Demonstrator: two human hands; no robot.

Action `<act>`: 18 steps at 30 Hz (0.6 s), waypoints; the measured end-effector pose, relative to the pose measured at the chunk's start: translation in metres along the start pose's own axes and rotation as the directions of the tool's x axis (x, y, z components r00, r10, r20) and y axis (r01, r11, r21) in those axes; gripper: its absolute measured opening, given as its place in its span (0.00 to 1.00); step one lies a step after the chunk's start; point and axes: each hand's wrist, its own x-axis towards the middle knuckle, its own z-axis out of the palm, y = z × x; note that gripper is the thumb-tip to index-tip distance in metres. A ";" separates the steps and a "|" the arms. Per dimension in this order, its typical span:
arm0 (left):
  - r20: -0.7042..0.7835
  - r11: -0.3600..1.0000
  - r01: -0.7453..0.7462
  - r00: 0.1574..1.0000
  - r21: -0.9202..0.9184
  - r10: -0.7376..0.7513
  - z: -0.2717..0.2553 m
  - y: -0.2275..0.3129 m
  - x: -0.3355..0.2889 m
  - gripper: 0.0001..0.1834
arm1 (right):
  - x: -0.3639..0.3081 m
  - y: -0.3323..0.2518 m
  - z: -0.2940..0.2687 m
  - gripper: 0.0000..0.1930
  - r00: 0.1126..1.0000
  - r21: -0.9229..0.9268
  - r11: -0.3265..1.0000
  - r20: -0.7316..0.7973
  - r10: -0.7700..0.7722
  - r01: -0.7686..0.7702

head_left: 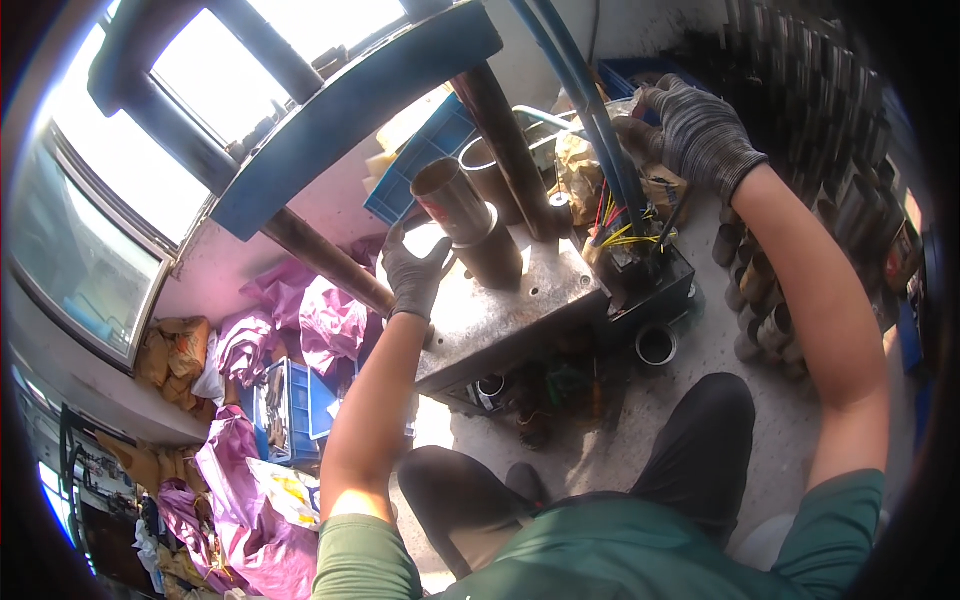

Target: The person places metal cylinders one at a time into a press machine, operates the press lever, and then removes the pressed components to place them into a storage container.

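Note:
My left hand (412, 272), in a grey glove, is beside an upright metal sleeve (455, 205) on the steel bed of a press (490, 315). Its thumb and forefinger are spread, and no object shows between them. The shiny sleeve stands on a darker, wider cylinder (490, 260). Out to the far right, my gloved right hand (705, 135) is raised past the blue hoses (600, 120). Its fingers are curled; what they hold, if anything, cannot be made out.
The press's blue crossbeam (365, 110) and steel columns (510, 150) rise around the bed. Coloured wires (615, 235) hang by the hoses. Many metal tubes (765, 325) are stacked at right; a ring (656, 345) lies on the floor. Purple sacks (245, 490) and a blue crate (290, 415) are at left.

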 end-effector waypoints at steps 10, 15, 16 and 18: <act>0.200 0.604 0.293 0.955 -0.741 -0.217 0.027 0.070 0.042 0.54 | -0.003 0.004 -0.010 0.40 0.984 0.135 0.991 0.176 -0.040 0.016; 0.126 0.756 0.241 0.970 -0.609 -0.208 0.020 0.081 0.040 0.51 | -0.018 0.012 -0.011 0.15 0.993 0.118 0.993 0.115 -0.033 0.019; 0.122 0.785 0.232 0.973 -0.574 -0.198 0.020 0.089 0.039 0.51 | -0.019 0.016 -0.012 0.13 0.991 0.119 0.993 0.131 -0.019 0.004; 0.009 0.756 0.178 0.975 -0.630 -0.222 0.026 0.090 0.040 0.46 | -0.021 0.022 -0.009 0.13 0.993 0.089 0.996 0.117 -0.029 0.019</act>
